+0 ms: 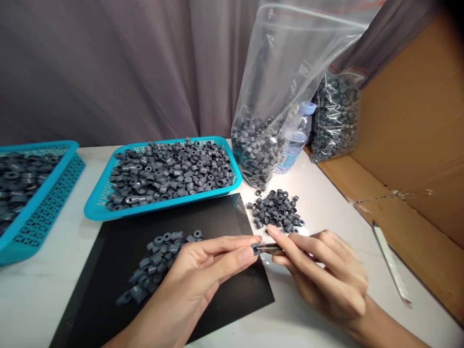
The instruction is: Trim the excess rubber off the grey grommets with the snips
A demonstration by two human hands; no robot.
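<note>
My left hand (213,263) pinches a small dark grey plastic ring (255,249) between thumb and fingertips, above the right edge of a black mat (232,304). My right hand (322,270) is closed around a slim pointed metal tool (271,248). The tool's tip meets the ring at its opening; its handle is hidden in my fingers, so its exact kind does not show. Beyond my right hand lies a loose pile of shorter grey rings (277,210) on the white table. Another pile of grey rings (155,263) rests on the mat, partly behind my left hand.
Two blue baskets, one in the middle (163,205) and one at left (54,193), hold many grey rings. An upright clear bag (255,150), a water bottle (295,137) and a filled bag (335,116) stand behind. At right are a cardboard wall (416,130) and a pale strip-like tool (391,263).
</note>
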